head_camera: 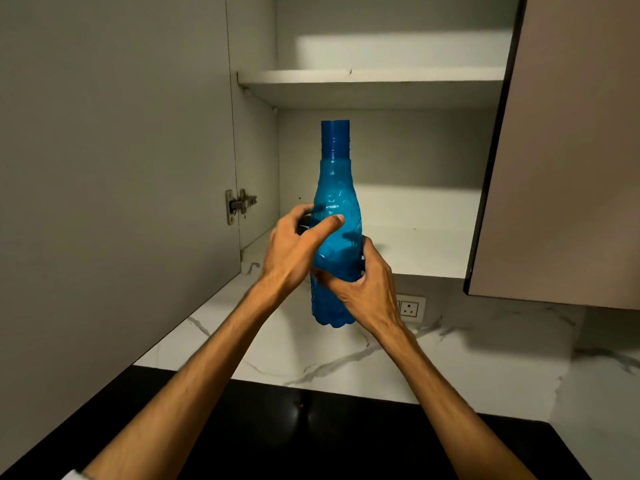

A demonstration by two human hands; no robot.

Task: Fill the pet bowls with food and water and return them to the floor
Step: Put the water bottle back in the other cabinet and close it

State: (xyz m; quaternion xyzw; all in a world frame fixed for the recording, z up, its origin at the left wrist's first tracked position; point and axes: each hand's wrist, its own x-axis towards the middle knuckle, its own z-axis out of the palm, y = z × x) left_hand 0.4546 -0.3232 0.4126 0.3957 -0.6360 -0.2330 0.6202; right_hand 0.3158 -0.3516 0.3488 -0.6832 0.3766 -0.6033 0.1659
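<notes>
A tall blue plastic bottle (335, 188) with a blue cap is held upright in the air in front of an open wall cabinet. My left hand (298, 247) wraps its middle from the left, thumb across the front. My right hand (367, 289) grips the lower part from the right. The bottle's base hangs free above the counter. No pet bowls are in view.
The cabinet (381, 209) has two bare white shelves, with its left door (114, 168) swung wide open and the right door (568, 150) partly open. Below are a marble-pattern backsplash (467, 358), a wall socket (410, 308) and a black countertop (311, 427).
</notes>
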